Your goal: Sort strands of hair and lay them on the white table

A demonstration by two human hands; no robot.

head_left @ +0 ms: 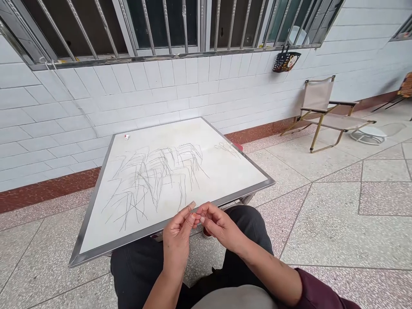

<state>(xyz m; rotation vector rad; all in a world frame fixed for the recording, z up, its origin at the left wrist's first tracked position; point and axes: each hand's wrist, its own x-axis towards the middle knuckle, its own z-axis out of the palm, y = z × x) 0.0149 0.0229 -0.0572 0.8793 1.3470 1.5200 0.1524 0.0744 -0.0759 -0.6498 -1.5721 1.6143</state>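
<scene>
My left hand [178,234] and my right hand [220,225] meet just over the near edge of the table [231,176]. Both are closed in a pinch, fingertips touching. Whatever lies between them is too small or hidden to make out. A tan wrap or piece of tape covers the tip of a left finger. Beyond my hands, many thin, dark, bent wire-like strands [161,167] are spread in an overlapping heap on the white tabletop. A few looped strands [225,148] lie apart at the right side.
A small white-and-red item [126,137] sits in the table's far left corner. Behind the table is a white tiled wall [144,103] with barred windows. A patterned bag [286,61] hangs there. A folding chair [322,111] and a round white stool [368,135] stand at right.
</scene>
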